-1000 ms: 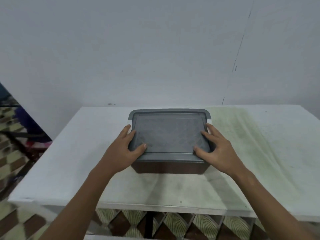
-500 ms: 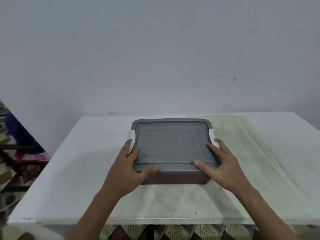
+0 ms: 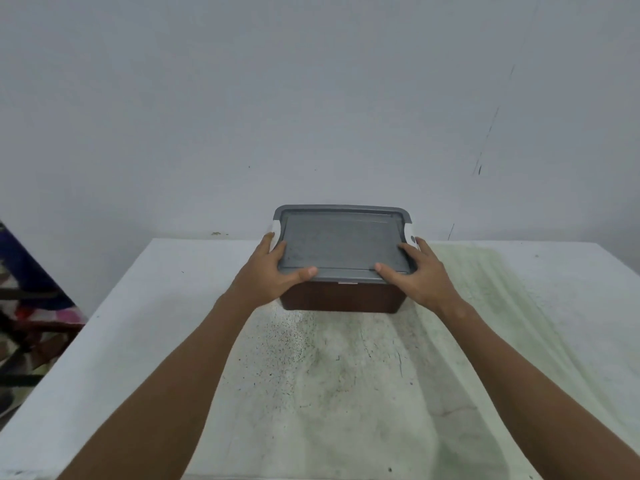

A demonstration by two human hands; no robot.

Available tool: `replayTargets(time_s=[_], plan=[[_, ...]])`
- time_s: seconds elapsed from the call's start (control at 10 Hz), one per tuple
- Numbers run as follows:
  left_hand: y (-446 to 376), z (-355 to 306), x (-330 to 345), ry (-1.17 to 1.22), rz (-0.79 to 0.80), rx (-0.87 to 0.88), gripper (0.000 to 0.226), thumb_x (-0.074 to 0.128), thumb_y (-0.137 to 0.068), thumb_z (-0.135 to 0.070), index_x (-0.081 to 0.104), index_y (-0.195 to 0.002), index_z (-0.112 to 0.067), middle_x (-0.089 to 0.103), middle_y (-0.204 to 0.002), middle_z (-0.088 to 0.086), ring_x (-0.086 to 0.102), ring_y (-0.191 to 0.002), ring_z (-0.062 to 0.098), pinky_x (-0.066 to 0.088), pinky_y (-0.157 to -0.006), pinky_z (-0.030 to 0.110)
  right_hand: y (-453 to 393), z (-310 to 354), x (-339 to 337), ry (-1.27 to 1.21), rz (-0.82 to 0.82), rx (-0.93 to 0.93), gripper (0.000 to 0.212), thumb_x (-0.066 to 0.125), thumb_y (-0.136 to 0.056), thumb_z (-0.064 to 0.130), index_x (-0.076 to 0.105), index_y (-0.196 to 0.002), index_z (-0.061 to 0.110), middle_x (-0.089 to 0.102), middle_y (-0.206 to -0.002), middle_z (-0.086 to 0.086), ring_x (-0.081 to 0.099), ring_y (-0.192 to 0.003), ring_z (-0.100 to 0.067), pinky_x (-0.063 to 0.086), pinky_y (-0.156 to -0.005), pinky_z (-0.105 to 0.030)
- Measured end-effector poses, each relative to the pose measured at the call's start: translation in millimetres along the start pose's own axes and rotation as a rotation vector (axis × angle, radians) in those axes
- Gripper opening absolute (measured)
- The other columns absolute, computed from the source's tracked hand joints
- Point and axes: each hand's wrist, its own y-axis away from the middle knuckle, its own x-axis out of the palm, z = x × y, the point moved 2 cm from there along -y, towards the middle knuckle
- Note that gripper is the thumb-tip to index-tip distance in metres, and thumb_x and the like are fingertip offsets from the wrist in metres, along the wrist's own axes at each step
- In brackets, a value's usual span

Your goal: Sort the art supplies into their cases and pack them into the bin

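Nearest to me, my two bare forearms reach out over the white table [image 3: 145, 341], whose top is speckled dark in the middle and stained green on my right. Beyond them my hands meet the bin [image 3: 341, 299], which stands on the far half of the table, close to the wall [image 3: 311, 98].

My left hand [image 3: 268, 275] grips the near left corner of the bin's grey lid [image 3: 341, 242]: the thumb [image 3: 306, 271] lies along the lid's near edge, and the fingers curl up along its left side, just by the white latch [image 3: 276, 233]. My right hand [image 3: 420, 277] grips the near right corner the same way, thumb on the near edge pointing toward the other thumb, fingers spread over the right rim and reaching the second white latch [image 3: 411, 239]. Both hands are clamped on the lidded bin, one at each side, with the lid's flat panel bare between them.

The lid sits level on the dark brown body. I cannot tell what is inside. At the far left, past the table's edge, some coloured cloth [image 3: 20, 271] shows.
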Motion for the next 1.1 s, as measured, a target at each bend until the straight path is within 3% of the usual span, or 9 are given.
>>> replayTargets(time_s=[0.3, 0.5, 0.7, 0.8, 0.9, 1.0, 1.1], plan=[[-55.2, 5.5, -5.0, -0.006, 0.007, 0.013, 0.113, 0.049, -0.058, -0.092, 0.03, -0.149, -0.027, 0.006, -0.159, -0.007, 0.022, -0.144, 0.018, 0.027, -0.115, 0.042, -56.6, -6.8, 9.9, -0.001, 0.018, 0.001, 0.086, 0.068, -0.07, 0.067, 0.049, -0.137, 0.017, 0.028, -0.151, -0.001, 0.033, -0.137, -0.018, 0.028, -0.101, -0.02], [-68.8, 8.3, -2.6, -0.019, -0.007, -0.005, 0.12, 0.047, -0.057, -0.094, 0.026, -0.15, -0.021, 0.005, -0.16, -0.007, 0.021, -0.144, 0.019, 0.028, -0.115, 0.044, -73.7, -9.1, 10.9, 0.03, 0.041, -0.018, 0.085, 0.067, -0.07, 0.068, 0.049, -0.136, 0.017, 0.03, -0.15, 0.001, 0.031, -0.138, -0.017, 0.027, -0.101, -0.02], [-69.8, 8.6, 1.0, -0.103, -0.022, -0.001, 0.122, 0.04, -0.058, -0.097, 0.023, -0.151, -0.02, 0.006, -0.16, -0.003, 0.016, -0.146, 0.022, 0.027, -0.114, 0.051, -77.0, -12.0, 11.3, 0.048, 0.042, -0.001, 0.09, 0.067, -0.068, 0.07, 0.047, -0.138, 0.018, 0.03, -0.15, 0.001, 0.031, -0.138, -0.018, 0.031, -0.108, -0.029], [-69.4, 7.9, -2.9, -0.233, -0.044, -0.009, 0.117, 0.03, -0.06, -0.098, 0.026, -0.149, -0.021, 0.012, -0.159, 0.003, 0.016, -0.145, 0.025, 0.026, -0.113, 0.054, -73.6, -9.5, 9.2, 0.037, 0.01, 0.06, 0.101, 0.063, -0.058, 0.083, 0.048, -0.138, 0.024, 0.034, -0.146, -0.002, 0.038, -0.133, -0.024, 0.039, -0.109, -0.04], [-52.1, 3.4, 4.2, -0.283, -0.138, 0.014, 0.103, 0.028, -0.07, -0.092, 0.03, -0.146, -0.023, 0.021, -0.155, 0.012, 0.022, -0.142, 0.03, 0.029, -0.111, 0.053, -57.1, -6.6, 13.7, 0.105, -0.063, 0.027, 0.096, 0.053, -0.068, 0.082, 0.038, -0.143, 0.025, 0.026, -0.15, -0.008, 0.03, -0.137, -0.032, 0.037, -0.109, -0.049], [-4.3, -7.4, 5.9, -0.156, -0.281, 0.047, 0.086, 0.048, -0.084, -0.068, 0.026, -0.149, -0.017, 0.015, -0.156, 0.015, 0.015, -0.145, 0.031, 0.024, -0.116, 0.049, -12.4, 10.8, 14.5, 0.067, -0.086, -0.05, 0.081, 0.046, -0.084, 0.069, 0.026, -0.15, 0.026, 0.015, -0.158, -0.005, 0.015, -0.145, -0.028, 0.024, -0.115, -0.049], [106.4, 0.3, 32.2, 0.151, -0.358, 0.147, 0.063, 0.054, -0.086, -0.057, 0.045, -0.138, -0.024, 0.039, -0.145, 0.002, 0.042, -0.132, 0.02, 0.041, -0.107, 0.039, 86.1, 1.7, 19.6, -0.2, -0.033, -0.158, 0.048, 0.057, -0.082, 0.06, 0.057, -0.124, 0.037, 0.056, -0.134, 0.008, 0.052, -0.122, -0.012, 0.045, -0.1, -0.028]])
